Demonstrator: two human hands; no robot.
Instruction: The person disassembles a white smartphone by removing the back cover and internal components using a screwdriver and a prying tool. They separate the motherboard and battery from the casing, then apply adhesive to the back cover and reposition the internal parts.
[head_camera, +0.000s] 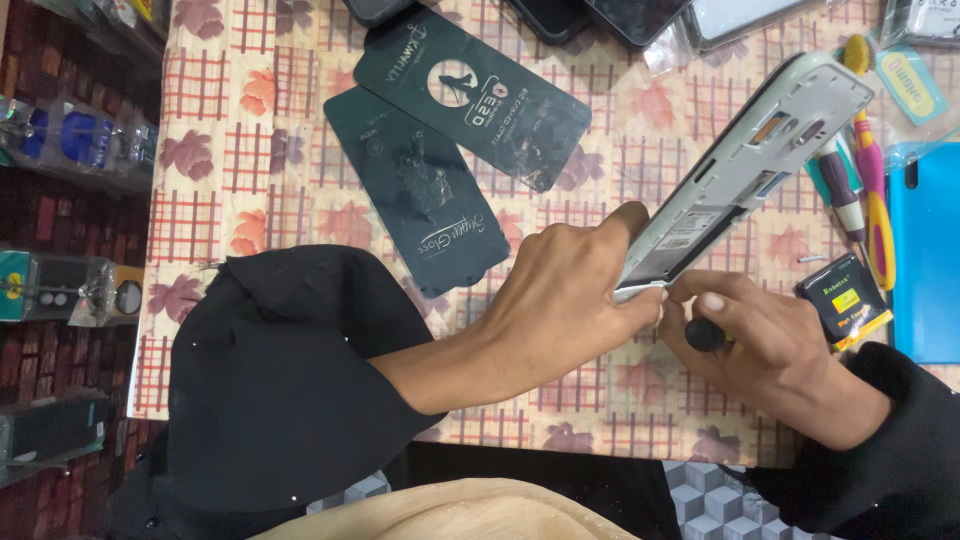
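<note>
Floral checked tablecloth (300, 120), dark-green packets (470, 90).

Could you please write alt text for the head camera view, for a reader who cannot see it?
The left hand grips the lower end of an opened phone tilted above a floral checked tablecloth, while the right hand holds a black-handled tool at that end. Two dark flat packets, screwdrivers and a small battery lie around.
</note>
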